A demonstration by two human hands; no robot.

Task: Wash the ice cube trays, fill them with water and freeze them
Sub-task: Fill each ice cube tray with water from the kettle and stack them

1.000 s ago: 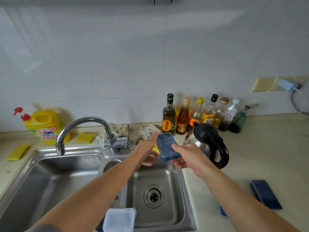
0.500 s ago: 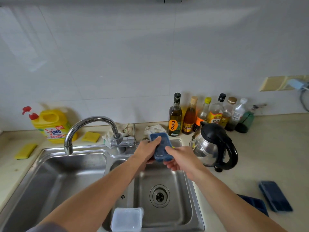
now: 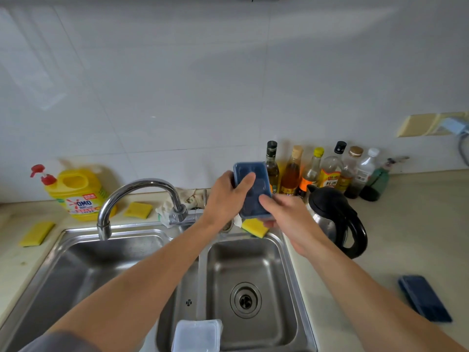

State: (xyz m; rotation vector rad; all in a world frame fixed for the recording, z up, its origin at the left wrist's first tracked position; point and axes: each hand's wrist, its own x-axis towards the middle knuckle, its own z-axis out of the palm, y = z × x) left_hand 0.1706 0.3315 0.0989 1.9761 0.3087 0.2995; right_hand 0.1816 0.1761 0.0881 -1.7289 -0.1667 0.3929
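1. Head view, nearest us: a clear plastic lid sits at the near edge of the right basin of the sink. We see no water running into the drain.
2. Out to the right, a second blue tray lies flat on the worktop, well apart from the sink.
3. Above the back of the right basin we hold the blue ice cube tray, tilted up on end. Our left hand grips its left edge, with the thumb laid across its face. Our right hand is blurred, but its fingertips close on the lower right corner, so both hands hold the tray.
4. Just below the tray, a yellow sponge rests on the sink's back rim. The tap arches over the left basin, with its spout away from the tray.
5. We judge the washing has barely begun. To do it well, we should grip the tray firmly with one hand and free the other for the sponge. We should then bring tray and spout together and scrub each pocket low over the basin. That way splashes miss the kettle just to the right.
6. Farthest left, by the wall, stands the yellow detergent jug, which we would need for soap.
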